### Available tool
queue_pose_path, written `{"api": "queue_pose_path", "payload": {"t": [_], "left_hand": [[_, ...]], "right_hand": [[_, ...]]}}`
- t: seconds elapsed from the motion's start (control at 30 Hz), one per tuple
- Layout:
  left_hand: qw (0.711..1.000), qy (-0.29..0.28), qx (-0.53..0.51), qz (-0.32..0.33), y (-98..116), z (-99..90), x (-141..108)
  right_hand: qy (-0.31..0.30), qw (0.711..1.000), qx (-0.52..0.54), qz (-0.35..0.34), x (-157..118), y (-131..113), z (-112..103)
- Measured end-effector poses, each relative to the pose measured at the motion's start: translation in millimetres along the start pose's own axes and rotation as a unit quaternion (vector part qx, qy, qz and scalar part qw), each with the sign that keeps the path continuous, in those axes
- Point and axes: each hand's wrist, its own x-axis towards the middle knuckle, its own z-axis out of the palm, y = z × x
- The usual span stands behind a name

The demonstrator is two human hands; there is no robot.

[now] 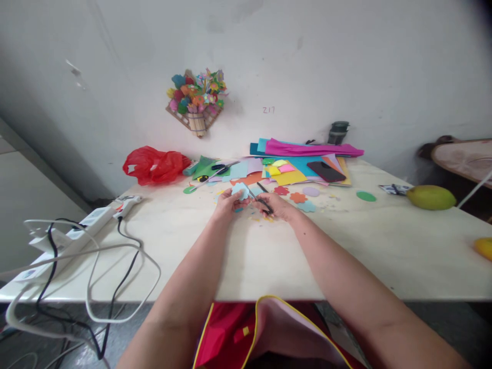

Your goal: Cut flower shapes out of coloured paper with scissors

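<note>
Pinched in my left hand point(229, 201) is a light blue paper flower point(240, 190) with a scalloped edge. My right hand point(277, 204) grips black-handled scissors point(265, 205), their blades parted and pointing up-left beside the flower's right edge. Whether the blades touch the paper I cannot tell. Small paper scraps lie on the table under both hands. Just right of my right hand are a red paper flower point(281, 190), an orange paper flower point(298, 197), a light blue paper flower cutout point(306, 206) and a lilac paper oval point(311, 191).
On the white table point(265, 266) lie coloured paper sheets point(295, 177), a dark phone point(326, 171), a second pair of scissors point(215, 176) and a red plastic bag point(156, 165). A power strip point(77, 241) with trailing cables occupies the left; a green-yellow fruit point(431, 197) sits right.
</note>
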Motion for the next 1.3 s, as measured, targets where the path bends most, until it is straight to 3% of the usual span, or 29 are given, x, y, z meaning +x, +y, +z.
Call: {"api": "queue_pose_path", "payload": {"t": [0.7,1.0,1.3], "left_hand": [[0.999,0.007,-0.028,0.021,-3,-0.4,1],[1.000,0.025,-0.012,0.015,2,4.3,-1],[0.999,0.004,0.040,0.005,0,3.9,-1]], "right_hand": [[-0.015,0.999,0.030,0.002,2,2,-1],[0.043,0.998,0.034,-0.043,7,11,-7],[0.095,0.989,0.084,-0.070,13,14,-8]]}}
